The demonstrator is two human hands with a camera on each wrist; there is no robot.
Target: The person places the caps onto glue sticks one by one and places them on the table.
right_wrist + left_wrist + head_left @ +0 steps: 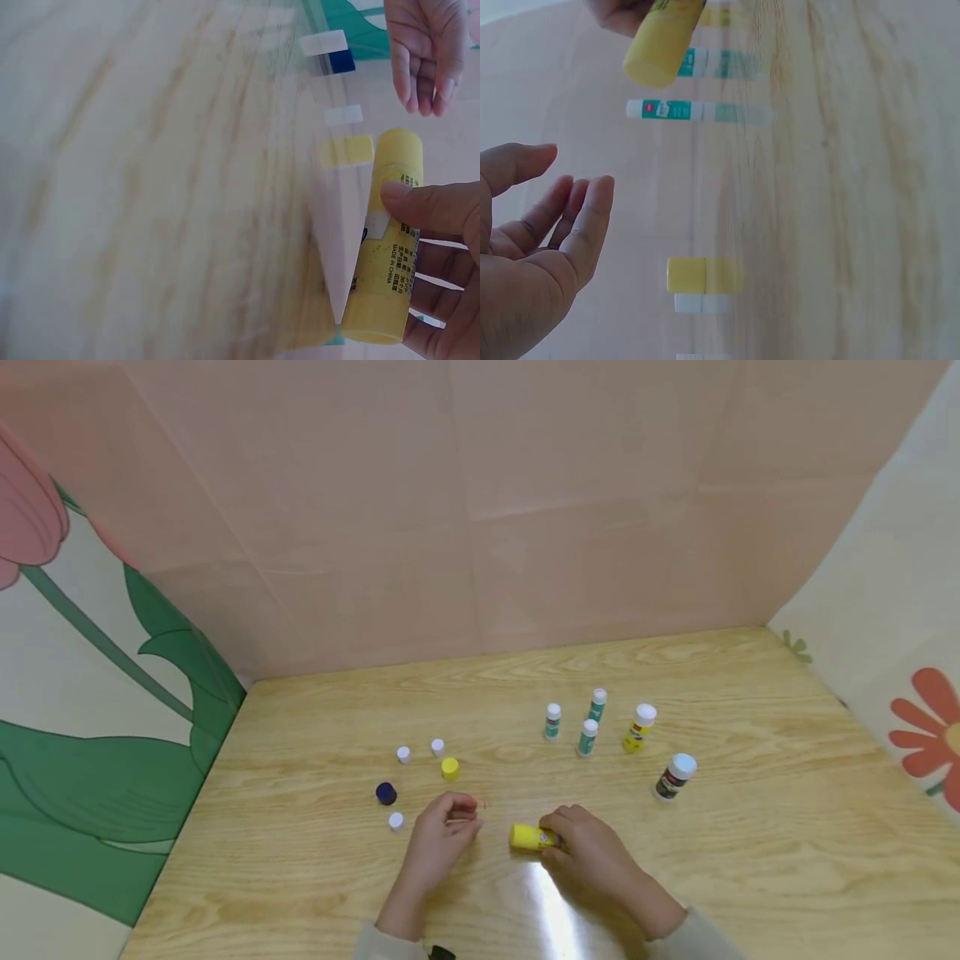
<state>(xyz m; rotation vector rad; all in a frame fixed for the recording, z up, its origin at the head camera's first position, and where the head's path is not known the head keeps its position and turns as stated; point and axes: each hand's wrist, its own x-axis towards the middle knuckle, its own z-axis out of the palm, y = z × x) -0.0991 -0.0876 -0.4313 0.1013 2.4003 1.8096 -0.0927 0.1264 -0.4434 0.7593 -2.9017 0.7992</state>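
A yellow glue stick (pixel 527 837) lies tilted sideways in my right hand (pixel 600 860), its yellow cap pointing left. In the right wrist view, the thumb and fingers of my right hand (pixel 446 255) grip the printed barrel of the glue stick (pixel 397 157). My left hand (pixel 437 843) is just left of the cap, fingers loosely bent and holding nothing. The left wrist view shows my left hand (pixel 547 247) with thumb and fingers apart, below the yellow glue stick (pixel 656 56).
Left of centre stand a yellow cap (pixel 450 768), a dark blue cap (pixel 386 793) and several white caps (pixel 396 821). Farther right stand small teal-and-white sticks (pixel 588 738), a yellow one with a white cap (pixel 640 728) and a black-labelled one (pixel 675 777).
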